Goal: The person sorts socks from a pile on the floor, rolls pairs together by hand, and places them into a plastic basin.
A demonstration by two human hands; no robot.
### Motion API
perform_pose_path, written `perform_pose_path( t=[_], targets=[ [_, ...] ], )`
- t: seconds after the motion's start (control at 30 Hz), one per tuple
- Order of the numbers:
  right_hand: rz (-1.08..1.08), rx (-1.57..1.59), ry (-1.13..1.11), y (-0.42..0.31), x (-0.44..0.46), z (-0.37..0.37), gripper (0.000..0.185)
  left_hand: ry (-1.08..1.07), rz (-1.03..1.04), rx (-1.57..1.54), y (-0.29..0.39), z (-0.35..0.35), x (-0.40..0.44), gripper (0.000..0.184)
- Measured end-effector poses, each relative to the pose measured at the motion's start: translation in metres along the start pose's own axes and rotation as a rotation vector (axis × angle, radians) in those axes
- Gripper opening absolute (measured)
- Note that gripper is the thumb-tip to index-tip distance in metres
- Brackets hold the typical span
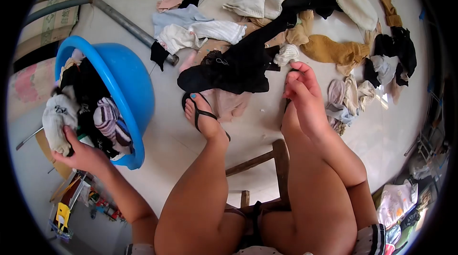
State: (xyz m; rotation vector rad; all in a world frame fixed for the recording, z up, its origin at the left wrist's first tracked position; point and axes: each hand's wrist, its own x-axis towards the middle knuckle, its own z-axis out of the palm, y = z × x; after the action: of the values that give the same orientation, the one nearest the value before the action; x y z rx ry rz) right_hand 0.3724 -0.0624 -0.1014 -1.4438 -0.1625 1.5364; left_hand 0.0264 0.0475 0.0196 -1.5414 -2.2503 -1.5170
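Note:
At the left, my left hand point(83, 152) is closed on a white sock point(59, 114) with a dark pattern, at the mouth of a blue basin point(126, 88). Inside the basin are dark garments and a striped purple-and-white sock point(106, 116). My right hand point(305, 93) hovers above my right knee and foot, its fingers loosely curled and apart, with nothing visible in them. Just beyond its fingertips, a bunched white sock point(286, 55) lies on the floor. A black garment point(234, 71) is spread ahead of my left foot.
Scattered over the tiled floor are a mustard sock point(334, 51), a cream sock point(352, 4) and several other pieces. A metal pole point(126, 21) lies beyond the basin. Part of a wooden stool point(281, 169) shows between my legs. Bags point(396, 202) sit at the lower right.

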Motion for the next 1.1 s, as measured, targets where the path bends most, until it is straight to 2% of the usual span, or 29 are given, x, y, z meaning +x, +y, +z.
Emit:
perform_pose_path(
  t=[0.03,0.07,0.1,0.13,0.17,0.2,0.27,0.3,0.37,0.4,0.47,0.53,0.6,0.63,0.67,0.7,0.73,0.83,0.87,0.9,0.93,1.0,1.03,1.07,1.1],
  targets=[
    [-0.007,-0.045,0.014,0.006,0.001,-0.005,0.028,-0.050,0.236,0.344,-0.032,-0.021,0.025,0.042],
    [-0.016,-0.090,0.026,0.009,0.001,-0.007,0.028,-0.298,0.402,0.682,-0.068,-0.047,0.051,0.052],
    [-0.018,-0.228,0.017,0.010,0.001,-0.009,0.029,-0.462,0.401,0.783,-0.074,-0.049,0.049,0.056],
    [-0.023,-0.226,0.023,0.010,0.001,-0.007,0.029,-0.629,0.400,0.879,-0.080,-0.050,0.048,0.059],
    [-0.008,-0.253,-0.037,0.009,0.001,-0.005,0.029,-0.559,0.436,0.848,-0.087,-0.053,0.039,0.064],
    [0.009,-0.283,-0.095,0.009,0.001,-0.003,0.030,-0.463,0.549,0.874,-0.058,-0.038,0.019,0.062],
    [0.041,-0.215,-0.115,0.015,0.003,-0.001,0.030,-0.331,0.602,0.718,-0.019,-0.013,-0.012,0.062],
    [0.036,-0.259,-0.161,0.015,0.006,0.000,0.030,-0.346,0.612,0.581,-0.010,-0.002,-0.024,0.060],
    [-0.031,-0.369,-0.224,0.023,0.019,-0.013,0.030,-0.482,0.635,0.516,0.000,0.016,-0.044,0.060],
    [-0.183,-0.672,-0.157,0.024,0.026,-0.021,0.033,-0.560,0.627,0.486,0.004,0.024,-0.054,0.059],
    [-0.444,-0.932,0.118,0.017,0.037,-0.042,0.044,-0.740,0.529,0.385,0.007,0.035,-0.071,0.060],
    [-0.748,-1.582,0.411,0.006,0.054,-0.077,0.053,-0.834,0.474,0.263,0.010,0.041,-0.086,0.059],
    [-0.768,-1.851,0.539,0.014,0.078,-0.129,0.052,-0.927,0.444,0.222,0.010,0.044,-0.099,0.059],
    [-0.820,-1.835,0.500,0.013,0.083,-0.146,0.046,-1.014,0.418,0.192,0.011,0.045,-0.105,0.060],
    [-0.873,-1.818,0.458,0.009,0.087,-0.158,0.041,-1.015,0.419,0.186,0.014,0.046,-0.111,0.060],
    [-0.925,-1.755,0.427,0.002,0.089,-0.164,0.029,-1.096,0.418,0.170,0.017,0.046,-0.116,0.059],
    [-0.927,-1.755,0.431,-0.003,0.093,-0.168,0.029,-1.177,0.417,0.155,0.021,0.046,-0.121,0.059],
    [-0.738,-1.158,0.622,-0.019,0.092,-0.151,0.014,-1.285,0.429,0.090,0.032,0.047,-0.131,0.058],
    [-0.742,-1.154,0.621,-0.031,0.082,-0.132,0.014,-1.344,0.438,0.062,0.036,0.047,-0.135,0.058],
    [-0.687,-0.769,0.602,-0.045,0.070,-0.110,0.014,-1.396,0.427,0.043,0.038,0.048,-0.139,0.062],
    [-0.622,-0.388,0.572,-0.051,0.059,-0.092,0.015,-1.395,0.435,0.041,0.044,0.050,-0.143,0.062],
    [-0.354,-0.281,0.356,-0.045,0.033,-0.065,0.022,-1.521,0.366,-0.107,0.059,0.055,-0.152,0.066],
    [-0.199,0.055,0.168,-0.042,0.019,-0.040,0.022,-1.503,0.283,-0.204,0.066,0.057,-0.158,0.070],
    [0.003,0.371,0.046,-0.039,0.005,-0.015,0.024,-1.556,0.096,-0.256,0.062,0.053,-0.163,0.076],
    [0.098,0.438,-0.064,-0.031,-0.003,-0.003,0.028,-1.708,-0.002,-0.362,0.050,0.050,-0.165,0.081]
  ],
)
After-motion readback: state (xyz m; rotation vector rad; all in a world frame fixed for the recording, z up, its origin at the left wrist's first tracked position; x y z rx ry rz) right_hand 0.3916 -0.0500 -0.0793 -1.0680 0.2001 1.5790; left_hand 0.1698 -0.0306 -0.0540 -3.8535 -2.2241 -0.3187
